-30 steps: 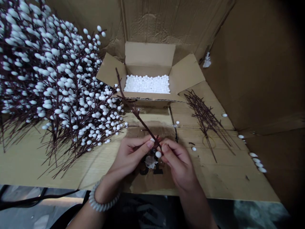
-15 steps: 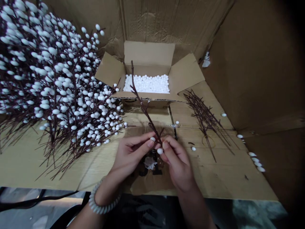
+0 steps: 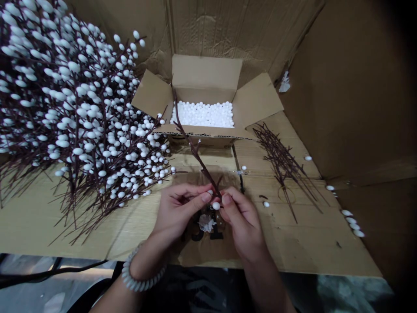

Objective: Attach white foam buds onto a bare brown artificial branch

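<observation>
White foam bead (image 3: 216, 205) pinched in the right hand (image 3: 243, 221) against a dark artificial twig (image 3: 198, 160), its lower stem clenched by the left hand (image 3: 178, 211), its tip angled up over an open cardboard carton (image 3: 206, 71).

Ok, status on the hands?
Left hand and right hand closed on brown branch. White bead at the fingertips. Heaped beaded branches to the left, apart from both hands.
</observation>
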Motion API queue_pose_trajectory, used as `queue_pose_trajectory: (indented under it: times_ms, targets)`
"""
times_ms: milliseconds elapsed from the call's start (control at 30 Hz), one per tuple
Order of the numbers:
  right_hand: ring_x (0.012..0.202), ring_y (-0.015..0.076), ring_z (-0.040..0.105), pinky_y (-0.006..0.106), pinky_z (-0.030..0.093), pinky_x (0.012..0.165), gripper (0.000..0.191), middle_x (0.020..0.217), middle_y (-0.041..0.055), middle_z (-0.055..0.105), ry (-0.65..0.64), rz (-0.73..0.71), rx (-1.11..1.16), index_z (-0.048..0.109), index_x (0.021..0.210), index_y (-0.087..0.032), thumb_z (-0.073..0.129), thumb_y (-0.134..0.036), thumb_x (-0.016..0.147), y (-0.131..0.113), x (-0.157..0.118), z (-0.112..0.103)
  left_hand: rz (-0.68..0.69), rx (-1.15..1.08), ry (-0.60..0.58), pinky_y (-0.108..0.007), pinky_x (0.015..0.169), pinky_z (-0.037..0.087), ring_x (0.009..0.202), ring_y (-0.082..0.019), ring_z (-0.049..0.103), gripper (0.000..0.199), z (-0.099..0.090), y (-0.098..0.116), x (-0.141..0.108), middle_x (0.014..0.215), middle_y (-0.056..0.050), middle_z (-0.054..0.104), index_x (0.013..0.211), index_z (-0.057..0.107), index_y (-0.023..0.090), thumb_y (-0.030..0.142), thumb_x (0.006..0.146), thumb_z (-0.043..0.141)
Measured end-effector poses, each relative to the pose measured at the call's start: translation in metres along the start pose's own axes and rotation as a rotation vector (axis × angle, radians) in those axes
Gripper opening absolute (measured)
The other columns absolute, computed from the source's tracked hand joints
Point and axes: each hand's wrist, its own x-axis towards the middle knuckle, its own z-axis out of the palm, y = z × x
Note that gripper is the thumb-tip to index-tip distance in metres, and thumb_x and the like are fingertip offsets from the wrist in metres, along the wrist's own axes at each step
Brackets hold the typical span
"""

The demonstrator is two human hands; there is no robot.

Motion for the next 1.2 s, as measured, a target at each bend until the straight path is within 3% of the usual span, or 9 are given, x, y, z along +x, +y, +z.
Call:
queue_pose_trajectory:
  times_ms: [833,933,1067,1200]
  targets:
    - [0.055,0.011,0.032,0.024,0.033,0.053,0.039,0.061,-0.0053,0.041,0.009,0.017,-0.037,0.065,0.074,-0.021,0.054,-0.053,0.093,-0.005,0.0,0.0,-0.008,0.074,0.035,-0.016,0.059,0.059,0.06,-0.011,0.072,0.009,0.002,0.002,-0.001,0.072,-0.002,0.08,0.069,0.08,0.025,0.02,0.064,0.086]
    - [0.054,0.0106,0.032,0.023,0.031,0.05,0.039,0.062,-0.0051,0.043,0.034,0.026,-0.014,0.063,0.073,-0.021,0.055,-0.055,0.092,-0.006,0.0,0.004,-0.018,0.071,0.017,-0.019,0.063,0.06,0.065,-0.013,0.073,0.012,0.003,0.003,0.001,0.077,-0.003,0.08,0.076,0.081,0.025,0.022,0.066,0.086]
    - [0.05,0.0094,0.031,0.021,0.029,0.045,0.039,0.057,-0.0068,0.041,0.071,0.045,0.029,0.059,0.072,-0.021,0.058,-0.055,0.09,-0.005,0.001,0.006,0.015,0.037,0.014,-0.023,0.071,0.062,0.076,-0.015,0.075,0.033,0.005,0.005,0.001,0.091,-0.004,0.081,0.094,0.08,0.025,0.019,0.062,0.087]
    - [0.047,0.0082,0.038,0.019,0.033,0.043,0.037,0.053,-0.007,0.046,0.108,0.055,0.07,0.059,0.069,-0.021,0.062,-0.053,0.089,-0.002,0.002,0.005,0.057,0.12,0.036,-0.017,0.065,0.059,0.067,-0.012,0.072,0.023,0.008,0.01,-0.003,0.075,-0.001,0.078,0.078,0.078,0.021,0.012,0.059,0.087]
